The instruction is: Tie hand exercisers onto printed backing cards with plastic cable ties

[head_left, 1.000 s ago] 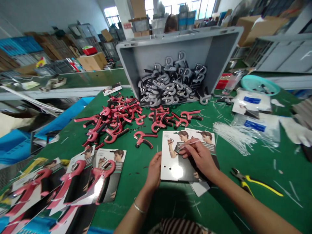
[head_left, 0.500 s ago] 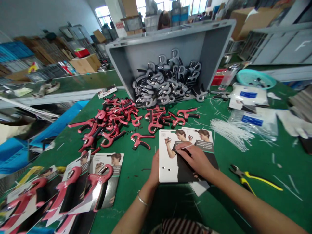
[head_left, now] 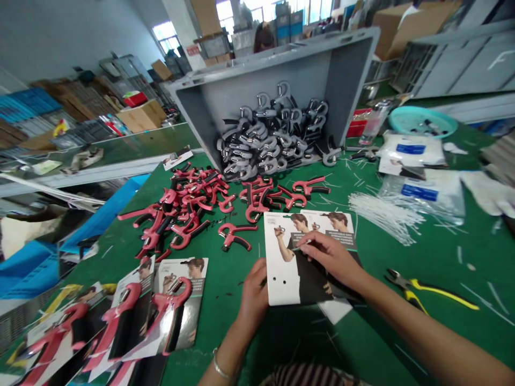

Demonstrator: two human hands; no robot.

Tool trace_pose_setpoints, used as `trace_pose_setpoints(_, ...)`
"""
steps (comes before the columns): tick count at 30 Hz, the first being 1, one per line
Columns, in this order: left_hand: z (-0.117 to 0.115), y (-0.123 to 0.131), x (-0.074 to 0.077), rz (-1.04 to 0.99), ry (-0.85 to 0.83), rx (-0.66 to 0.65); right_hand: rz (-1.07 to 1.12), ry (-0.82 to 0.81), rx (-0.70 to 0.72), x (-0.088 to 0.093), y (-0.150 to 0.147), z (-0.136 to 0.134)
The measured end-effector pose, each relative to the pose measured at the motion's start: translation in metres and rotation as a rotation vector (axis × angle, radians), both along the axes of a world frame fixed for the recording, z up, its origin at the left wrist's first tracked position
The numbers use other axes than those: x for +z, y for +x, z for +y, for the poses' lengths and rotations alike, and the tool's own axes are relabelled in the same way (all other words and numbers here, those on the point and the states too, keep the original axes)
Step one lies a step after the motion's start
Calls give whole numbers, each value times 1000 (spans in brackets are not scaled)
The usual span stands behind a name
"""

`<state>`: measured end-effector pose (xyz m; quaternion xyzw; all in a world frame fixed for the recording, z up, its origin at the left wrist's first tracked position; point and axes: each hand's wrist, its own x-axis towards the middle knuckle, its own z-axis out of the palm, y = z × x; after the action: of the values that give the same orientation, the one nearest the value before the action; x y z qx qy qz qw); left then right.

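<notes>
A printed backing card [head_left: 278,292] with two small punched holes is tilted up in front of me. My left hand [head_left: 253,295] grips its left edge, the fingertips partly hidden behind it. Over the card's front, my right hand [head_left: 333,260] pinches a thin white cable tie [head_left: 301,246] between thumb and fingers. More cards [head_left: 338,222] of the same print lie under and behind this one. Just beyond the card lies a red and black hand gripper [head_left: 237,236]. Yellow-handled cutting pliers [head_left: 418,292] rest to the right of my right forearm.
A grey crate [head_left: 277,59] on its side holds many grey hand grips. Red hand grips [head_left: 193,195] are heaped left of centre. Carded red grips [head_left: 177,305] overlap at lower left. White cable ties [head_left: 386,214], plastic bags [head_left: 422,198] and a turquoise tray [head_left: 422,115] are at right.
My left hand has slid a little down and outward along the card's edge. My right hand, with the cable tie, has shifted slightly right. The camera view has tilted a little.
</notes>
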<state>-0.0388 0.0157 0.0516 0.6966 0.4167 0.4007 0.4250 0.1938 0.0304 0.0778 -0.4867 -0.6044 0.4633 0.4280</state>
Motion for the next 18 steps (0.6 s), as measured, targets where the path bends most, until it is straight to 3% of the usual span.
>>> trace_pose_setpoints(3,6,14,29,6,133,13,223,-75,-55,-2,4,-1)
trace_pose_setpoints(6,15,29,42,53,127,-7,331,-80,-91,-2,5,-2)
trace_pose_setpoints(11,25,40,32,113,7,74,185,-35,-24,-4,4,-4)
trace_pose_setpoints(18,29,38,26,212,13,49,28,120,-42,-4,1,-8)
